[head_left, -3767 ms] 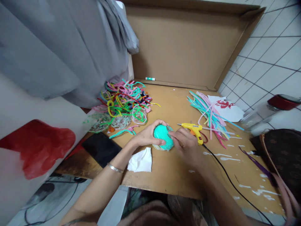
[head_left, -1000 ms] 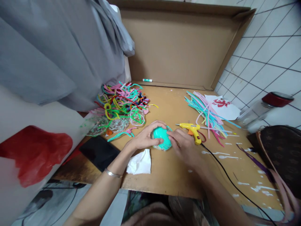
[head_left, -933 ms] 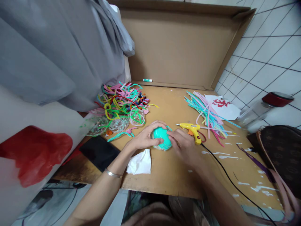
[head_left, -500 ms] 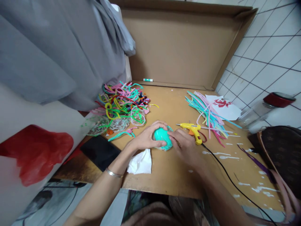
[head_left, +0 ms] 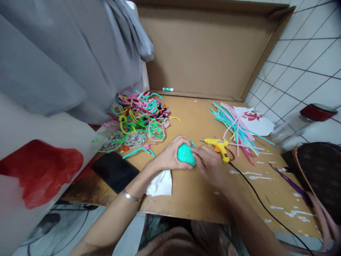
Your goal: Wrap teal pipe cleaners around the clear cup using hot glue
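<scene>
A rounded turquoise object (head_left: 184,155) is above the table near its front middle. My left hand (head_left: 171,155) curls round its left side, thumb along the bottom and fingers over the top. At its right edge is my right hand (head_left: 207,160), with thumb and fingers pinched together against it; whatever lies between those fingertips is too small to make out. A yellow glue gun (head_left: 218,146) rests just beyond my right hand, nozzle pointing left. White tissue (head_left: 161,184) lies below my left wrist.
Coloured pipe cleaners (head_left: 141,112) are heaped at the back left, more (head_left: 236,124) at the right. A black phone (head_left: 114,172) lies left. A bottle (head_left: 295,124) and brown bag (head_left: 317,174) stand right. A cardboard panel (head_left: 202,53) rises behind; the glue gun's cord runs front right.
My left hand has moved slightly right and turned the turquoise object a little. My right hand remains pinched at its right edge.
</scene>
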Tool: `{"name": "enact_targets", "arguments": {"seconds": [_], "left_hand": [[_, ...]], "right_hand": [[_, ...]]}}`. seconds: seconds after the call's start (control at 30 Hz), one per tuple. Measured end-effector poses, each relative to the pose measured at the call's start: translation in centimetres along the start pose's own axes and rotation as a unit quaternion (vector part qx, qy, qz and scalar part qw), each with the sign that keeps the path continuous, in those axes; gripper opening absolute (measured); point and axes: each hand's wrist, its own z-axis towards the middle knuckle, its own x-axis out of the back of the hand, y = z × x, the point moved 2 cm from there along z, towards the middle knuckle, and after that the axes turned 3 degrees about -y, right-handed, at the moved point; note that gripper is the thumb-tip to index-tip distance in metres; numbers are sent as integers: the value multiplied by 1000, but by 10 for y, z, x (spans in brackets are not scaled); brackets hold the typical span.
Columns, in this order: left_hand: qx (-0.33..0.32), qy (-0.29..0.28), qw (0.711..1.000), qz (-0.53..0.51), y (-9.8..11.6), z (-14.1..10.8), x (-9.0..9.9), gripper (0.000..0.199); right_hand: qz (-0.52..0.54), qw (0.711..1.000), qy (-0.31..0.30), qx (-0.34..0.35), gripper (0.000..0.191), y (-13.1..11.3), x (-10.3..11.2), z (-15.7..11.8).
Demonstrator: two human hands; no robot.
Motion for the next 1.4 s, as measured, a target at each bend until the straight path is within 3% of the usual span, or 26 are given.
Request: {"name": "enact_targets", "arguments": {"seconds": [0.2, 0.93, 1.13, 1.4], "left_hand": [[9, 6, 1000, -22, 4, 0, 1, 59], [34, -1, 996, -79, -1, -1, 3, 56], [28, -3, 998, -62, 0, -1, 4, 57], [19, -11, 996, -86, -3, -1, 3, 58]], "right_hand": [[8, 1000, 10, 0, 21, -2, 1, 1], [54, 999, 1, 4, 22, 7, 3, -2], [61, 998, -7, -4, 12, 5, 3, -2], [89, 995, 7, -46, 21, -2, 11, 4]]}}
